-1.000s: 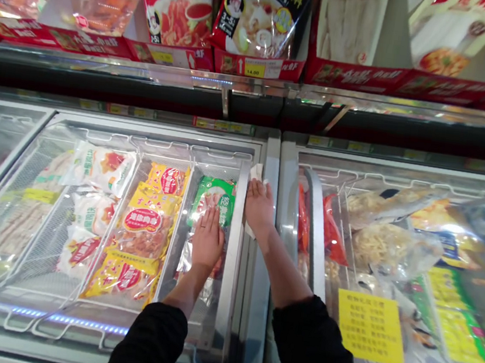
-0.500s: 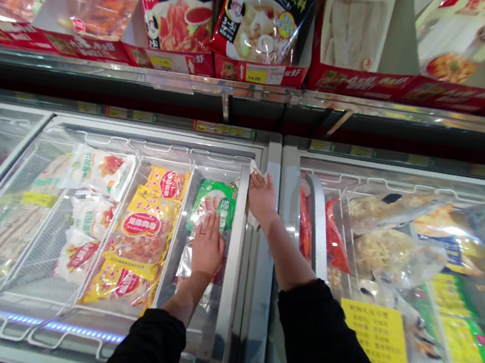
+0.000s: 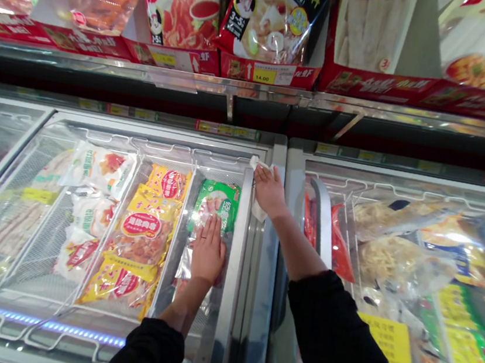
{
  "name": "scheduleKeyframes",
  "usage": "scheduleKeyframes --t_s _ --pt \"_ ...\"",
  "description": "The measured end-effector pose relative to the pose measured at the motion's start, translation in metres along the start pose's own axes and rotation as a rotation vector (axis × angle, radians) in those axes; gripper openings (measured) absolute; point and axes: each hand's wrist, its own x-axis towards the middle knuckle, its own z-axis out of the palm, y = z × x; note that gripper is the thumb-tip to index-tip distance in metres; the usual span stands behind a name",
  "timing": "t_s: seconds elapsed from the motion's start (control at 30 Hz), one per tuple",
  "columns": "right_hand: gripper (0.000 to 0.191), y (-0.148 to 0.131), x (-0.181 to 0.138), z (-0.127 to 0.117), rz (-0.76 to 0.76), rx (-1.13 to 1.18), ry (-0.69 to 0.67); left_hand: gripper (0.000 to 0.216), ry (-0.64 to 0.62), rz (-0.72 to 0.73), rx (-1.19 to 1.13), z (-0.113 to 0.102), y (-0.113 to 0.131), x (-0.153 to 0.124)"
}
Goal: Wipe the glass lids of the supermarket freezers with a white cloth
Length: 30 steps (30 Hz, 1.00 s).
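My left hand (image 3: 208, 254) lies flat on the glass lid (image 3: 88, 321) of a chest freezer, fingers stretched out and a thin ring on one of them. Beneath the glass under it is a green food packet (image 3: 218, 199). My right hand (image 3: 270, 192) presses a crumpled white cloth (image 3: 258, 212) against the lid's right frame, near its far corner. The cloth shows past the fingertips and below the palm. Just left of that hand runs the lid's long grey handle (image 3: 233, 274).
Wire baskets under the glass hold yellow packets (image 3: 142, 225) and white packets (image 3: 100, 167). On the right is a second freezer lid with a curved handle (image 3: 323, 221) and a yellow notice (image 3: 394, 347). Above hangs a shelf edge (image 3: 184, 80) bearing boxed food pouches (image 3: 266, 22).
My right hand has slid slightly toward the lid's far edge with the cloth. My left hand stays on the glass. The view has shifted a little.
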Motion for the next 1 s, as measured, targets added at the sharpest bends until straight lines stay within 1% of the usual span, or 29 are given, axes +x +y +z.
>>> scheduleKeyframes --t_s 0.13,0.2,0.27,0.37,0.43,0.5,0.57,0.7,0.73,0.8,0.9,1.0 --pt "0.059 0.001 -0.013 0.004 -0.034 -0.017 -0.01 0.08 -0.007 0.006 0.013 0.001 -0.001 -0.001" --pt "0.058 0.002 -0.01 0.006 -0.037 -0.024 -0.006 0.081 0.005 0.02 0.005 0.002 -0.002 -0.001" --pt "0.058 0.004 0.003 0.006 -0.033 -0.024 0.001 0.081 0.016 0.026 -0.002 0.003 -0.002 -0.001" --pt "0.058 0.01 0.038 0.002 -0.044 0.006 -0.015 0.077 0.016 0.017 0.002 0.004 -0.002 -0.002" --pt "0.06 0.014 0.06 -0.001 -0.078 0.049 -0.055 0.074 0.008 0.015 0.004 0.005 -0.001 -0.002" --pt "0.063 0.019 0.076 -0.002 -0.127 0.092 -0.103 0.075 0.005 0.014 -0.001 0.004 0.0 -0.002" --pt "0.067 0.025 0.081 -0.002 -0.189 0.139 -0.142 0.076 0.007 0.013 -0.009 0.004 0.0 -0.003" --pt "0.071 0.036 0.073 0.003 -0.302 0.242 -0.179 0.077 0.014 0.027 -0.003 0.006 -0.001 -0.003" --pt "0.071 0.037 0.071 0.005 -0.304 0.255 -0.175 0.076 0.015 0.032 0.003 0.007 -0.002 -0.003" --pt "0.071 0.038 0.07 0.01 -0.259 0.26 -0.141 0.076 0.016 0.036 0.013 0.008 -0.003 -0.004" --pt "0.073 0.035 0.08 0.018 -0.193 0.272 -0.086 0.076 0.006 0.035 0.019 0.011 -0.004 -0.004" --pt "0.076 0.035 0.095 0.023 -0.25 0.326 -0.086 0.078 0.002 0.033 0.02 0.013 -0.005 -0.005"
